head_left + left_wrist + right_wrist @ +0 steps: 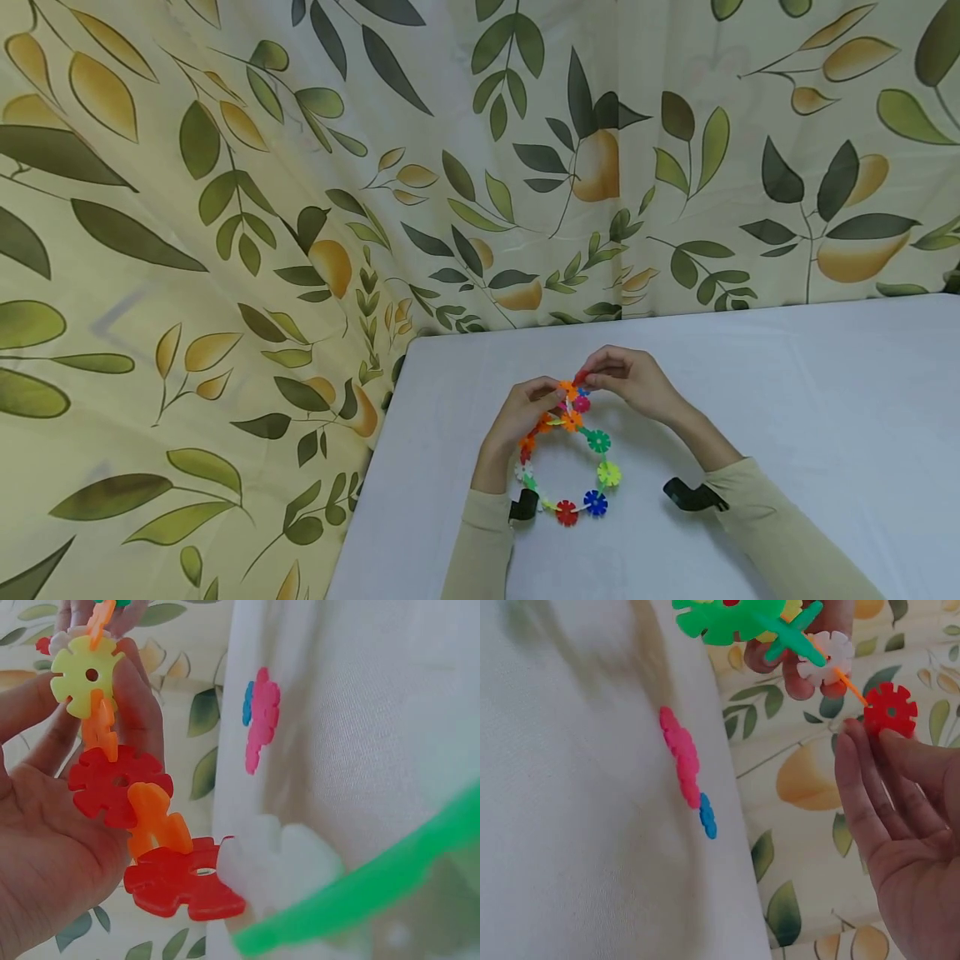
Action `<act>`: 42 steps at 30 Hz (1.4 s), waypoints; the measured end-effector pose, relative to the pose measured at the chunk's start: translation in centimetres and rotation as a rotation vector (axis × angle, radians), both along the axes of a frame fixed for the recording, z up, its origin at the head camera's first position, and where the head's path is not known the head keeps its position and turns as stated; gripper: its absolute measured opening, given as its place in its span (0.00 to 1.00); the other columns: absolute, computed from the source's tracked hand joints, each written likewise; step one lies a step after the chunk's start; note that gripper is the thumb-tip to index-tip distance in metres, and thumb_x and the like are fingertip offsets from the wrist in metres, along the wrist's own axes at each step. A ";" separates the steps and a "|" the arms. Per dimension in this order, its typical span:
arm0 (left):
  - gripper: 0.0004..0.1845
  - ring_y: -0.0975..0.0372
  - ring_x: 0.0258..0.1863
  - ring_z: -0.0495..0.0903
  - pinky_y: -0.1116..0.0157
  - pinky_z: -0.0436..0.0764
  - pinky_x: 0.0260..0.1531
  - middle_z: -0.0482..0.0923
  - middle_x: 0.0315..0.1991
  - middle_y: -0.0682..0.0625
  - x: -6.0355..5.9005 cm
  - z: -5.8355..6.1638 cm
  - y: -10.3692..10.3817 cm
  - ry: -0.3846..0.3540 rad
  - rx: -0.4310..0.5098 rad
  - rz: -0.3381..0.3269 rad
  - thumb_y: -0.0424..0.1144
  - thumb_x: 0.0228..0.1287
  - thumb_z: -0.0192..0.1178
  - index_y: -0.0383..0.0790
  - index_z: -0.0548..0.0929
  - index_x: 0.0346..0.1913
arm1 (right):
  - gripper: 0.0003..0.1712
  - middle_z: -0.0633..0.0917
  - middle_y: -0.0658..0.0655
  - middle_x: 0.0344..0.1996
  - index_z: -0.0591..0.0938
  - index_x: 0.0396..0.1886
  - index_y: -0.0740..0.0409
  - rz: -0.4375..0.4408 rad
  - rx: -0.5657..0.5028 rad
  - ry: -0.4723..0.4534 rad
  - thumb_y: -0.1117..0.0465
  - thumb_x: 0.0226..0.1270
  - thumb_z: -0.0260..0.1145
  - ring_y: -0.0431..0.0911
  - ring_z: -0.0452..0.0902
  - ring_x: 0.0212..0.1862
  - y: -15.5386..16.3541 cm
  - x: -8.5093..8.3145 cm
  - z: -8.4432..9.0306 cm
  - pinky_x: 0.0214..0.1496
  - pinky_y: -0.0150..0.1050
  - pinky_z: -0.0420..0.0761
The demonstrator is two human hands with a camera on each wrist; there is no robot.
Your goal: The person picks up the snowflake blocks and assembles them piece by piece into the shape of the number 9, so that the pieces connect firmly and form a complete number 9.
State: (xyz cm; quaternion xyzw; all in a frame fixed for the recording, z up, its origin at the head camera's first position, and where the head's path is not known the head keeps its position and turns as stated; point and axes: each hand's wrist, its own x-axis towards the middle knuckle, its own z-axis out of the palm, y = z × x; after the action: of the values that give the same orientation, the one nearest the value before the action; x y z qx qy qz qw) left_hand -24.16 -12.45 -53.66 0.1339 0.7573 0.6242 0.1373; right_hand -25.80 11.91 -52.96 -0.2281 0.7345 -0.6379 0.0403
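Note:
A ring of interlocking plastic flower discs (pixel 597 441) in several colours is seen in the head view. At its far side, my left hand (pixel 517 417) grips the chain, with thumb and fingers around a yellow disc (pixel 79 664) in the left wrist view. My right hand (pixel 637 385) pinches a red disc (pixel 890 712) between thumb and fingertips. An orange disc (pixel 849 684), seen edge-on, joins this red disc to a whitish disc (pixel 829 658) near the left fingertips. Red and orange discs (pixel 120 784) run down past the left palm.
Pink discs (pixel 679 757) and a blue disc (pixel 708 816) lie on the white-covered table (pixel 787 433) beyond the ring. A leaf-patterned curtain (pixel 450 150) hangs behind and to the left. Black straps (pixel 693 495) sit at both wrists.

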 end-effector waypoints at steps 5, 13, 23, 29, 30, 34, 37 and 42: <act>0.12 0.55 0.36 0.85 0.64 0.86 0.42 0.83 0.46 0.28 0.1 0.1 0.1 -0.008 0.015 -0.004 0.40 0.78 0.61 0.33 0.86 0.51 | 0.08 0.90 0.62 0.43 0.84 0.48 0.63 -0.001 -0.014 0.019 0.73 0.72 0.67 0.52 0.90 0.45 0.0 -0.1 -0.1 0.49 0.35 0.86; 0.11 0.60 0.35 0.84 0.63 0.86 0.43 0.85 0.40 0.46 0.1 0.1 0.2 -0.031 0.025 -0.002 0.38 0.79 0.60 0.33 0.86 0.51 | 0.08 0.89 0.63 0.43 0.84 0.48 0.64 -0.005 -0.045 0.034 0.73 0.73 0.66 0.54 0.90 0.45 0.0 -0.1 0.0 0.50 0.39 0.87; 0.12 0.61 0.35 0.84 0.65 0.85 0.38 0.85 0.38 0.53 0.1 0.3 0.1 -0.062 0.053 -0.006 0.40 0.78 0.60 0.33 0.85 0.51 | 0.09 0.89 0.66 0.44 0.83 0.49 0.66 0.009 -0.079 -0.004 0.74 0.73 0.65 0.51 0.90 0.45 -0.2 -0.3 -0.6 0.50 0.37 0.87; 0.13 0.60 0.35 0.84 0.65 0.86 0.37 0.85 0.38 0.53 0.1 0.3 0.1 -0.066 0.052 -0.004 0.41 0.78 0.61 0.33 0.86 0.51 | 0.09 0.89 0.67 0.45 0.82 0.50 0.67 0.022 -0.107 -0.041 0.72 0.73 0.67 0.51 0.90 0.46 -0.1 -0.3 -1.0 0.50 0.38 0.87; 0.13 0.60 0.35 0.84 0.65 0.85 0.37 0.85 0.38 0.53 0.1 0.3 0.1 -0.065 0.051 -0.005 0.41 0.78 0.61 0.33 0.86 0.51 | 0.09 0.89 0.67 0.45 0.82 0.50 0.67 0.022 -0.102 -0.047 0.72 0.73 0.67 0.51 0.90 0.46 -0.1 -0.3 -1.0 0.51 0.38 0.86; 0.13 0.60 0.35 0.84 0.65 0.86 0.37 0.85 0.38 0.52 0.1 0.3 0.1 -0.065 0.051 -0.001 0.41 0.78 0.61 0.33 0.86 0.51 | 0.09 0.89 0.65 0.44 0.83 0.50 0.66 0.017 -0.072 -0.045 0.70 0.73 0.68 0.51 0.90 0.46 -0.2 -0.2 -1.0 0.51 0.36 0.86; 0.12 0.60 0.35 0.84 0.65 0.86 0.37 0.85 0.38 0.52 0.1 0.3 0.1 -0.062 0.051 0.007 0.39 0.78 0.60 0.34 0.86 0.51 | 0.09 0.90 0.64 0.44 0.85 0.50 0.65 0.000 -0.054 -0.021 0.69 0.72 0.69 0.52 0.90 0.46 -0.4 0.0 -0.8 0.50 0.35 0.86; 0.12 0.60 0.34 0.84 0.65 0.86 0.36 0.85 0.38 0.52 0.2 0.4 0.2 -0.038 0.051 0.033 0.39 0.78 0.60 0.33 0.86 0.50 | 0.13 0.90 0.65 0.47 0.87 0.54 0.66 -0.045 -0.024 0.025 0.67 0.73 0.69 0.58 0.90 0.46 -1.1 0.6 -0.2 0.50 0.32 0.85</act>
State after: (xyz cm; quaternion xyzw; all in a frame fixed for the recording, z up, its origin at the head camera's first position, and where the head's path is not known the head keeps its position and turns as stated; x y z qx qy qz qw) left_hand -24.00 -12.24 -53.29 0.1132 0.7404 0.6481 0.1379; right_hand -25.20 10.82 -53.16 -0.2201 0.7322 -0.6444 0.0141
